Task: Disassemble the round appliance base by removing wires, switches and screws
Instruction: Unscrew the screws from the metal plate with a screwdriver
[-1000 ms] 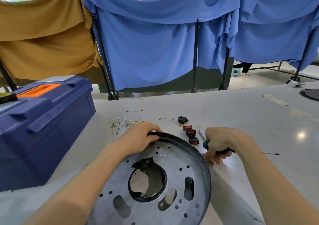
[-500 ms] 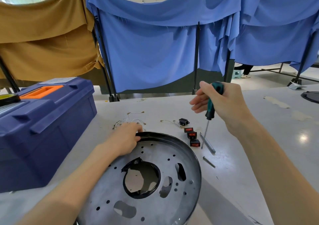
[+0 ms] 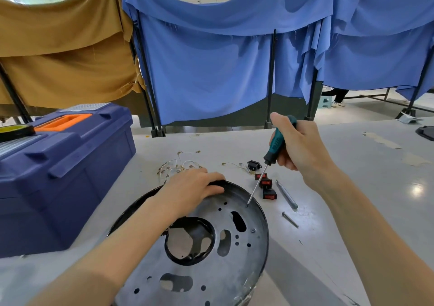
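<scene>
The round base [image 3: 202, 280] lies flat on the grey table [image 3: 357, 188], close to the person. Its metal plate, full of holes, faces up. The left hand [image 3: 192, 188] holds the far rim, with the fingers close together and bent over the edge. The right hand [image 3: 299, 146] has its fingers wrapped round the green handle of a screwdriver [image 3: 276, 147]. The tool leans, and its tip is down on the plate near the right rim. Three red switches [image 3: 266, 183] sit in a row just beside the base. Thin wires [image 3: 178, 164] lie behind it. A blue toolbox [image 3: 70, 169] stands on the left.
</scene>
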Tool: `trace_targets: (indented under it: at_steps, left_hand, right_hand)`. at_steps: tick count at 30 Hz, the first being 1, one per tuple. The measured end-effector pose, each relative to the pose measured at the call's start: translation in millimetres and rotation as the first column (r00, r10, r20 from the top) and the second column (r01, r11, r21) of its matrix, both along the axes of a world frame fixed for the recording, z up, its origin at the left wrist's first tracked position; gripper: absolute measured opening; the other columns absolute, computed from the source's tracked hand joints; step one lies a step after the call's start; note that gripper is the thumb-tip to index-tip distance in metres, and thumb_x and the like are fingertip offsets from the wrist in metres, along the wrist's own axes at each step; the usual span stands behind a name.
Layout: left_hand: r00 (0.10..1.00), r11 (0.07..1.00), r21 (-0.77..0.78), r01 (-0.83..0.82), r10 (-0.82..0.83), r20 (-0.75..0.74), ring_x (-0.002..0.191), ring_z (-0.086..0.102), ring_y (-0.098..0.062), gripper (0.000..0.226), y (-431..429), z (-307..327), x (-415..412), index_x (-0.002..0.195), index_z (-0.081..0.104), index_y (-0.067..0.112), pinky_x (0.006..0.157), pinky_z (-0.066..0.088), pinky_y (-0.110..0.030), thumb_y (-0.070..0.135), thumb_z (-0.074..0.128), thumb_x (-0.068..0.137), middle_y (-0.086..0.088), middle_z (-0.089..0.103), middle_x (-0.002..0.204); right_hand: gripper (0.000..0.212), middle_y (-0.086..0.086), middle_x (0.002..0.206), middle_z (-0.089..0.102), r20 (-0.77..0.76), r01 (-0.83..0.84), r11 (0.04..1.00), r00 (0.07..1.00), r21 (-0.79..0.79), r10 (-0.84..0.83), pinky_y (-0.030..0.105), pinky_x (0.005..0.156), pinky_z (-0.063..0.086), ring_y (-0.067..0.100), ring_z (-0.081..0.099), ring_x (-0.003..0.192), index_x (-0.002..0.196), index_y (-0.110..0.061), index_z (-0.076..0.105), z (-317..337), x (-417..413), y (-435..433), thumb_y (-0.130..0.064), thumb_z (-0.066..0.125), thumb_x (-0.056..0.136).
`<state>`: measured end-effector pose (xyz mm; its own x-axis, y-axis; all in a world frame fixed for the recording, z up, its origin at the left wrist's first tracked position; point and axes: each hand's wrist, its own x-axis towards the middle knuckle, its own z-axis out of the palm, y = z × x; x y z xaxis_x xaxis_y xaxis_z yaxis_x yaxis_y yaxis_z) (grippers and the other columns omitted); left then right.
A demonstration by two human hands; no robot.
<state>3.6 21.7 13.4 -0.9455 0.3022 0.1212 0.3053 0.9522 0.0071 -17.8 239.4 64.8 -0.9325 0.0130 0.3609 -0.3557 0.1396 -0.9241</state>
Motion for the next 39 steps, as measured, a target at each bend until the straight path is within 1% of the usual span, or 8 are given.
trace_targets:
  at_steps: [7,15,19,21,26,33,36,39]
  left_hand:
    - [0.987,0.96,-0.258,-0.111,0.077,-0.138,0.098,0.061,-0.025,0.044,-2.0,10.2,-2.3,0.107,0.061,0.018,0.072,0.045,-0.031,0.051,0.032,0.101,-0.003,0.065,0.106]
    - [0.934,0.837,-0.424,-0.346,0.351,-0.069,0.11,0.058,-0.027,0.028,-6.3,22.2,1.7,0.123,0.049,0.012,0.071,0.036,-0.032,0.03,0.044,0.103,-0.009,0.057,0.12]
    - [0.986,0.991,-0.076,-0.111,0.12,0.115,0.121,0.053,-0.029,0.041,1.0,12.4,1.0,0.135,0.052,0.022,0.097,0.044,-0.039,0.042,0.043,0.101,-0.008,0.057,0.133]
    - [0.99,0.998,0.042,-0.043,0.037,0.136,0.116,0.055,-0.027,0.034,4.7,7.3,3.0,0.129,0.058,0.026,0.096,0.045,-0.04,0.039,0.044,0.101,-0.005,0.063,0.125]
    - [0.995,0.996,-0.028,-0.085,0.087,0.048,0.097,0.057,-0.031,0.028,3.9,9.4,1.5,0.099,0.062,0.017,0.075,0.044,-0.034,0.041,0.047,0.099,-0.009,0.062,0.098]
    - [0.984,0.982,-0.074,-0.176,0.177,0.008,0.098,0.057,-0.033,0.03,1.3,7.9,0.4,0.101,0.063,0.011,0.072,0.036,-0.032,0.038,0.05,0.099,-0.012,0.057,0.1]
    - [0.983,0.979,-0.097,-0.18,0.182,0.007,0.094,0.058,-0.033,0.033,1.1,3.4,-0.7,0.09,0.058,0.011,0.07,0.039,-0.033,0.04,0.046,0.1,-0.009,0.056,0.093]
    - [0.987,0.988,0.004,-0.156,0.155,0.04,0.1,0.058,-0.031,0.041,0.6,-6.1,1.4,0.104,0.06,0.01,0.084,0.048,-0.042,0.047,0.042,0.099,-0.01,0.063,0.106]
  right_hand:
    - [0.041,-0.001,0.04,0.044,-0.022,0.001,0.998,1.0,0.057,0.0,0.017,0.031,0.03,0.009,0.039,0.028,0.071,-0.005,0.049,-1.2,1.1,-2.6,-0.037,0.052,0.095]
    - [0.044,-0.004,0.04,0.052,-0.084,0.012,0.993,0.997,0.118,-0.002,0.015,0.032,0.034,0.006,0.043,0.028,0.071,-0.005,0.052,-5.0,0.9,-3.9,-0.04,0.053,0.097]
    - [0.044,-0.003,0.039,0.054,-0.093,0.005,0.992,0.996,0.129,0.007,0.015,0.033,0.037,0.007,0.046,0.029,0.074,-0.002,0.054,-7.7,0.7,-5.8,-0.04,0.054,0.095]
    - [0.042,-0.002,0.04,0.056,-0.101,-0.006,0.99,0.995,0.141,0.02,0.015,0.034,0.037,0.007,0.047,0.03,0.074,-0.003,0.055,-8.4,0.6,-6.4,-0.04,0.056,0.095]
    - [0.036,0.002,0.045,0.061,-0.109,-0.005,0.987,0.994,0.164,0.023,0.014,0.035,0.038,0.008,0.05,0.031,0.077,-0.002,0.059,-9.5,-0.1,-7.7,-0.034,0.063,0.092]
    - [0.036,0.007,0.049,0.063,-0.107,-0.031,0.987,0.993,0.161,0.049,0.016,0.037,0.042,0.01,0.051,0.033,0.079,-0.001,0.058,-13.5,1.4,-14.2,-0.034,0.061,0.092]
    - [0.034,0.008,0.051,0.064,-0.118,-0.024,0.984,0.992,0.178,0.045,0.017,0.038,0.044,0.009,0.052,0.034,0.078,-0.005,0.058,-14.8,2.8,-18.1,-0.035,0.061,0.093]
    - [0.033,0.01,0.057,0.065,-0.138,-0.005,0.981,0.99,0.194,0.032,0.017,0.038,0.045,0.008,0.052,0.035,0.078,-0.006,0.057,-14.8,3.1,-20.8,-0.035,0.06,0.093]
